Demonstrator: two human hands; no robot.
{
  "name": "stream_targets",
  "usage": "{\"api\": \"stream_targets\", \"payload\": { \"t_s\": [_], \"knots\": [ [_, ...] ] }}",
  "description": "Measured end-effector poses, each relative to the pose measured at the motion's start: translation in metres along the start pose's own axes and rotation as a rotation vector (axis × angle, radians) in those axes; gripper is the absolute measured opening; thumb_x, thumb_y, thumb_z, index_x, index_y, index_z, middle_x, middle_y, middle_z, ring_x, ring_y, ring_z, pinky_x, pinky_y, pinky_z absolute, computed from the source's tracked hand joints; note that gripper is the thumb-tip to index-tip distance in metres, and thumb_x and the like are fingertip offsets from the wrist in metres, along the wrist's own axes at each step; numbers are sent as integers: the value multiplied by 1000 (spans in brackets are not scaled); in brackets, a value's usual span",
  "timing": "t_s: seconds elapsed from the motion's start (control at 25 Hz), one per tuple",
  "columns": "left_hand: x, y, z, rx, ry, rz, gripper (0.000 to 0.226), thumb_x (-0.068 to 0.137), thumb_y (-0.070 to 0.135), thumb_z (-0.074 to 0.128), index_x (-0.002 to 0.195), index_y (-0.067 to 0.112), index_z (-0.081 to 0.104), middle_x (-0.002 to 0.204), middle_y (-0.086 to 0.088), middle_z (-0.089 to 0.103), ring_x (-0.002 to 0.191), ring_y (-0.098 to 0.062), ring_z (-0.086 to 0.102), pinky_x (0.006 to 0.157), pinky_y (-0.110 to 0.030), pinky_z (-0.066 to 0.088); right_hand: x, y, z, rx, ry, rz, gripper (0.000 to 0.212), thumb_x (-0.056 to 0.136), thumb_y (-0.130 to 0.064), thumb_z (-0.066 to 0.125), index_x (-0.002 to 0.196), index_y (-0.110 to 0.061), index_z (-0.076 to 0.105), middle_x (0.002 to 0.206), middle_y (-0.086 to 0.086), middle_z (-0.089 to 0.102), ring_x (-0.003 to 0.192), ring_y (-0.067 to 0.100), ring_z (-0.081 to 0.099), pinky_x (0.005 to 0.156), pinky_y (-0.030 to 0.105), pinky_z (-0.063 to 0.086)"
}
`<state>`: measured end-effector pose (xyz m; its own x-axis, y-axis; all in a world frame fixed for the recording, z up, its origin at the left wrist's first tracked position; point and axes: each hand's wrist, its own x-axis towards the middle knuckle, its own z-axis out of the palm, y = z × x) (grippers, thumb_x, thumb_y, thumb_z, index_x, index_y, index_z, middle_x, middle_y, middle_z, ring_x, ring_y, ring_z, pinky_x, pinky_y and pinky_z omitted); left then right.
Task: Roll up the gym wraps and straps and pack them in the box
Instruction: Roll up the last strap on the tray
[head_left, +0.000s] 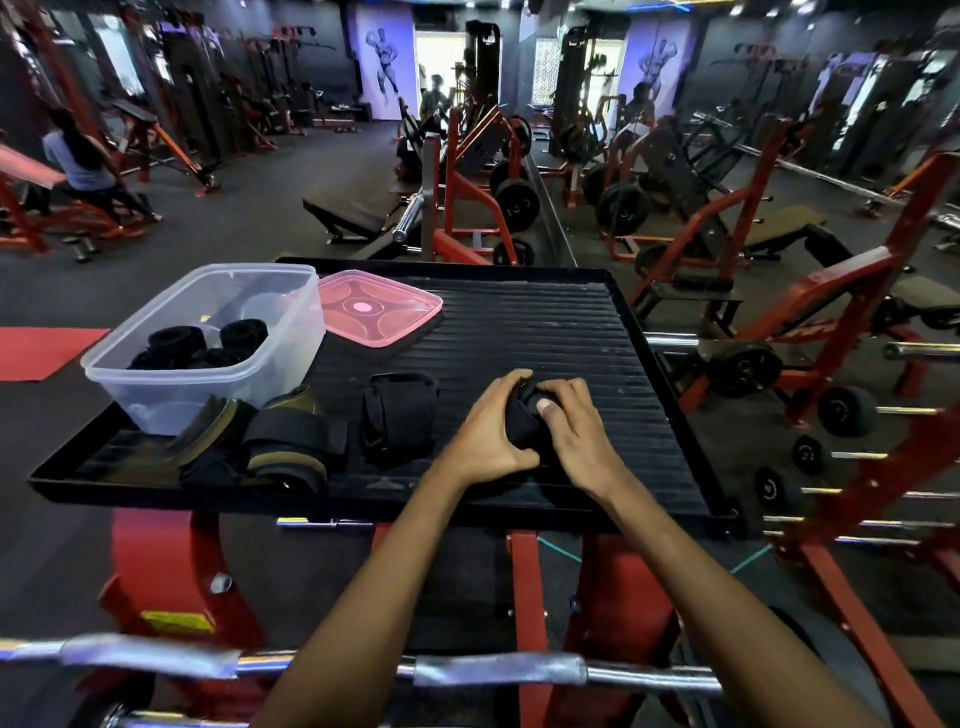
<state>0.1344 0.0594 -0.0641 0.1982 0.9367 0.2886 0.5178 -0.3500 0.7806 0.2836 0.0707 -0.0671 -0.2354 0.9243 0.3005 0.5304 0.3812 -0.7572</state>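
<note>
Bar (498, 670): chrome, with grey grips, lay across the nearest edge of view, under both forearms.

Left hand (491, 423) and right hand (574, 431): both were curled around one black wrap (530, 423), fingers over its top, right thumb pressed on its front. The wrap sat as a tight bundle between the palms, on the counter (571, 332), near its front edge and right of centre.

Counter: a black ribbed tray-like surface with a raised rim, on a red frame.

Unrolled wrap (397, 415): black, lay just left of the hands.

Straps (283, 436): black and olive, lay in a loose heap further left, at the front left corner, just before the box.

Box (208, 338): clear plastic, stood at the left rear, holding several black rolls (208, 345).

Lid (376, 306): pink, lay flat just right of the box.

Beyond: red gym machines, weight plates, people at a distance.
</note>
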Motion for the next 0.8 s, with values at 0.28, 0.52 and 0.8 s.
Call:
{"api": "stream_targets", "payload": {
  "t_s": [0.28, 0.52, 0.8],
  "knots": [
    [2, 1, 1, 10, -20, 77, 104, 61, 23, 76, 148, 22, 18, 139, 1, 37, 128, -16, 37, 109, -25, 29, -3, -3, -3, 298, 46, 117, 33, 86, -26, 54, 115, -15, 43, 111, -3, 46, 107, 11, 46, 90, 15, 36],
    [9, -6, 0, -448, 156, -352, 42, 91, 28, 58, 128, 11, 49, 123, -1, 54, 122, -17, 49, 95, -19, 33, 0, 5, -5, 613, 175, 153, 22, 86, -8, 64, 104, -20, 58, 106, 4, 61, 97, 10, 57, 86, 18, 45],
    [9, -4, 7, -374, 168, -268, 35, 101, 34, 34, 125, 14, 48, 121, 2, 52, 114, -12, 47, 97, -22, 31, -8, 2, -22, 1058, -206, 469, 25, 94, -16, 51, 118, -16, 57, 109, 2, 66, 101, 23, 62, 76, 36, 58]
  ]
}}
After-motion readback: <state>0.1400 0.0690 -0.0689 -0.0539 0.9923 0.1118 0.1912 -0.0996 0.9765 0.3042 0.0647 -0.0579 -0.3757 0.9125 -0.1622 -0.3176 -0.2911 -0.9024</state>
